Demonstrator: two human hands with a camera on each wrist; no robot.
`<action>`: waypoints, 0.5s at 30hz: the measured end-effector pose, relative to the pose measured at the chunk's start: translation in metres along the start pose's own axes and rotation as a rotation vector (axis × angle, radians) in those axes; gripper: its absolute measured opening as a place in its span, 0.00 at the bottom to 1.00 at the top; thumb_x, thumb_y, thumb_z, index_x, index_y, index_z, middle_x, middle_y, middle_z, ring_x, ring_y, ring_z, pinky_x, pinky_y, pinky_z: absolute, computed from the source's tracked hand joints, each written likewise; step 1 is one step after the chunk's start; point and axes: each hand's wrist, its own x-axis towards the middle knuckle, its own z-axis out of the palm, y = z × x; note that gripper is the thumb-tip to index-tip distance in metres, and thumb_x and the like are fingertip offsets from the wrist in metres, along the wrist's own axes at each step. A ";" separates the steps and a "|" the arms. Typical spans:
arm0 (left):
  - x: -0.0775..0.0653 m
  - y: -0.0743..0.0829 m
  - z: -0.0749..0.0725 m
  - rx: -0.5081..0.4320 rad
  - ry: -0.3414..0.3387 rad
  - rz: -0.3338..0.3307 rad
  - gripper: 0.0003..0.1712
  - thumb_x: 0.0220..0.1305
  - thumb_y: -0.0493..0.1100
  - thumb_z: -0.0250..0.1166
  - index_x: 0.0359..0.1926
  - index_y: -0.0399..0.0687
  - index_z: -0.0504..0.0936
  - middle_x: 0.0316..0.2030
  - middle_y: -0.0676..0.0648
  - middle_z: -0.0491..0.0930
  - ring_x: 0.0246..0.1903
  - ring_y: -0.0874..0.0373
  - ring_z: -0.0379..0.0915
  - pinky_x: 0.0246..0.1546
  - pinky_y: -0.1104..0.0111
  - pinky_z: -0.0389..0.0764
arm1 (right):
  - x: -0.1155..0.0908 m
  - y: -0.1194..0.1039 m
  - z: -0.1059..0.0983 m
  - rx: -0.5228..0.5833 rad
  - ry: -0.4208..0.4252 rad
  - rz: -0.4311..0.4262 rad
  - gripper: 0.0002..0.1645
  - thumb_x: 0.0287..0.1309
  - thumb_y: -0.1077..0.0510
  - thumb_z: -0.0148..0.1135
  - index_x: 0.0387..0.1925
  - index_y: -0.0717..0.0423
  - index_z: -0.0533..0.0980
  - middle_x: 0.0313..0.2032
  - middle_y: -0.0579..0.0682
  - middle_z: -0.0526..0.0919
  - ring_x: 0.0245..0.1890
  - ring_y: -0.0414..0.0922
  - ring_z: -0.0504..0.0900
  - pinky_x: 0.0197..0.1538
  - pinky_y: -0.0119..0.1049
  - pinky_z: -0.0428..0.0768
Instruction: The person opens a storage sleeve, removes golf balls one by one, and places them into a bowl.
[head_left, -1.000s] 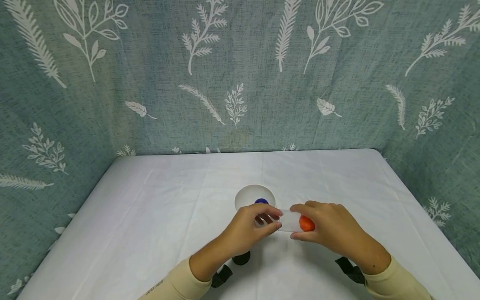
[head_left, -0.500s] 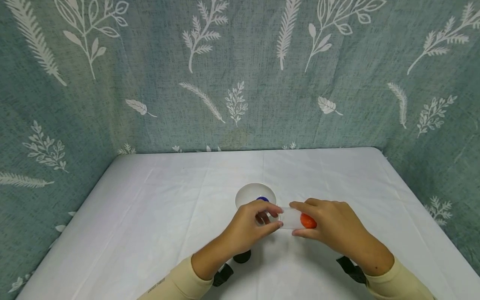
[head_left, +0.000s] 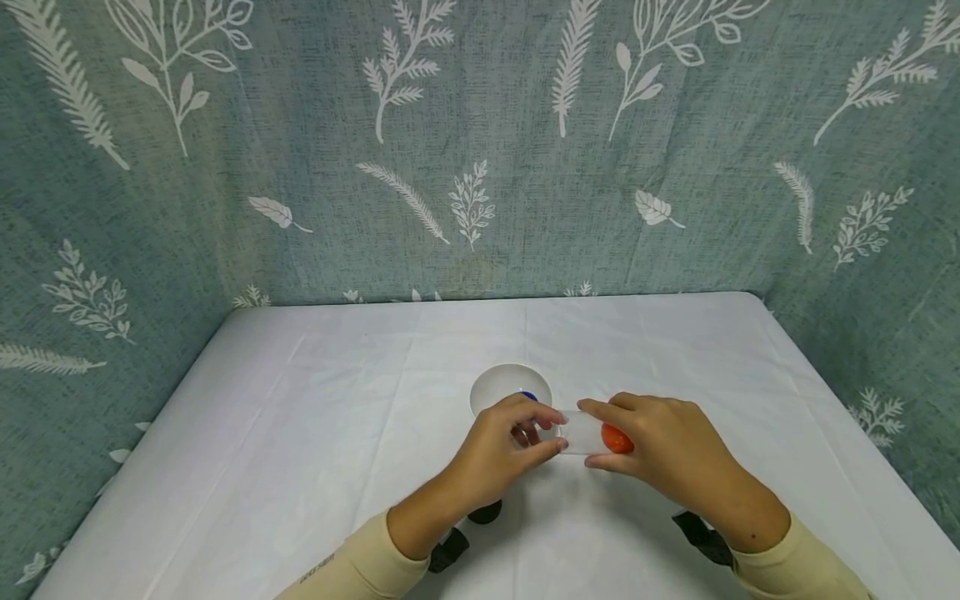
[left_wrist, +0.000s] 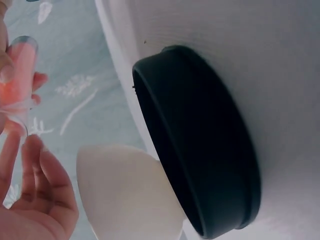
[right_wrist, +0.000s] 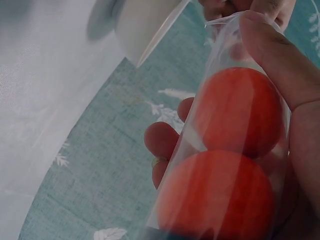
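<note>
A clear plastic tube (head_left: 579, 433) lies sideways between my two hands, above the table. My right hand (head_left: 660, 429) grips it, thumb on one side and fingers on the other. Two orange balls sit one behind the other inside, a nearer ball (right_wrist: 215, 195) and a farther ball (right_wrist: 240, 110); only one orange ball (head_left: 617, 438) shows in the head view. My left hand (head_left: 498, 437) pinches the tube's mouth between thumb and fingertips. In the left wrist view, its other fingers (left_wrist: 52, 175) are loosely bent below the rim.
Behind my left hand stands a white bowl (head_left: 495, 383) with a blue ball (head_left: 528, 395) in it, partly hidden by the fingers. A black round shallow dish or lid (left_wrist: 215, 140) lies on the white tablecloth (head_left: 337, 442), nearer than the bowl. Patterned curtains (head_left: 480, 125) surround the table.
Both hands and the tube have risen very slightly in the head view. The left fingers now cover more of the blue ball. Both grips look the same.
</note>
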 end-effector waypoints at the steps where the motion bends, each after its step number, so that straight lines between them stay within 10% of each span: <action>1: 0.000 0.000 0.000 0.003 0.005 0.000 0.12 0.61 0.44 0.73 0.47 0.54 0.86 0.39 0.51 0.81 0.32 0.65 0.76 0.34 0.73 0.81 | 0.000 0.000 0.000 -0.001 0.003 -0.002 0.38 0.35 0.36 0.81 0.52 0.42 0.83 0.33 0.42 0.85 0.24 0.36 0.79 0.24 0.28 0.73; 15: -0.002 0.002 0.003 -0.061 0.012 0.018 0.08 0.61 0.44 0.73 0.41 0.53 0.88 0.37 0.58 0.84 0.32 0.64 0.77 0.33 0.71 0.82 | 0.000 -0.003 -0.002 -0.055 0.034 -0.043 0.39 0.32 0.36 0.82 0.51 0.41 0.84 0.32 0.42 0.85 0.23 0.37 0.78 0.24 0.29 0.75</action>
